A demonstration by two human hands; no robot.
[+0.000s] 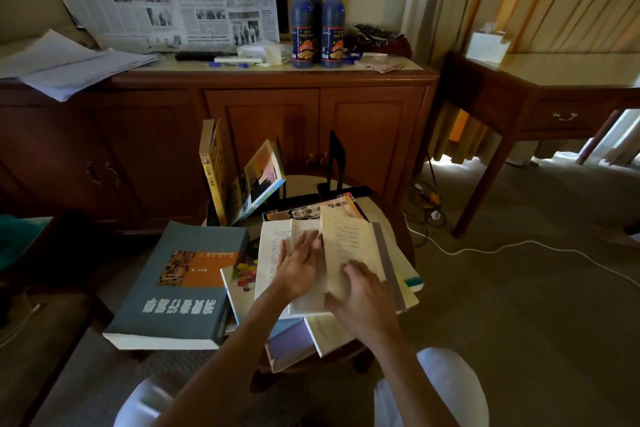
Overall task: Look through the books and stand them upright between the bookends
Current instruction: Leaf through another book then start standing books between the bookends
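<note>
An open book [349,236] with cream pages lies on top of a pile of books on a small round table [398,215]. My left hand [299,265] presses flat on its left page with straight fingers. My right hand [363,295] holds the lower edge of the right-hand pages, fingers curled over them. Behind the pile, a yellow book [213,170] stands upright and an orange-covered book [261,177] leans against it. A black bookend [336,163] stands at the back right of the table. A thick grey-blue book [180,284] lies flat at the left.
A wooden sideboard [263,104] stands right behind the table, carrying three dark bottles [317,24], papers and a newspaper. A wooden side table [540,94] is at the right, with white cables [519,246] on the carpet. My knees in white are at the bottom.
</note>
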